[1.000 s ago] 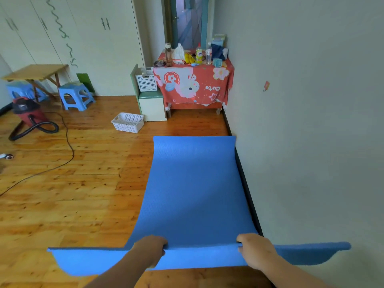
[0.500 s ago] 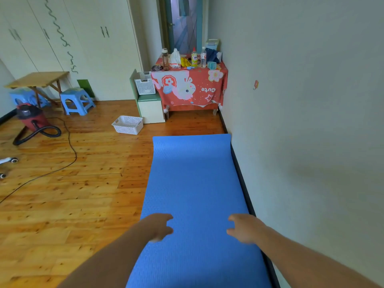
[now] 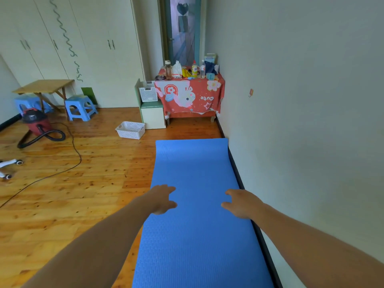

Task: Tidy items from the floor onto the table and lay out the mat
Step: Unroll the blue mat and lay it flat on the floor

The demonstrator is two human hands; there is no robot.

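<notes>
The blue mat [image 3: 197, 242] lies flat on the wooden floor along the right wall, its far edge short of the table. My left hand [image 3: 163, 199] hovers over the mat's left edge, fingers apart, holding nothing. My right hand [image 3: 241, 202] is over the mat's right side, also empty with fingers spread. The table with the red cartoon cloth [image 3: 216, 94] stands at the far end against the wall and carries bottles, a white bag and other small items.
A white basket [image 3: 130, 130] sits on the floor left of the table, beside a green-and-cream box seat [image 3: 153, 113]. A red vacuum cleaner [image 3: 36, 121] with hose and a long cable lies at left. Blue stools [image 3: 80, 108] and a wooden folding table [image 3: 44, 86] stand by the wardrobes.
One second ago both hands gripped the mat's raised near edge. They let it go, the mat dropped flat, and my view rose and moved slightly forward.
</notes>
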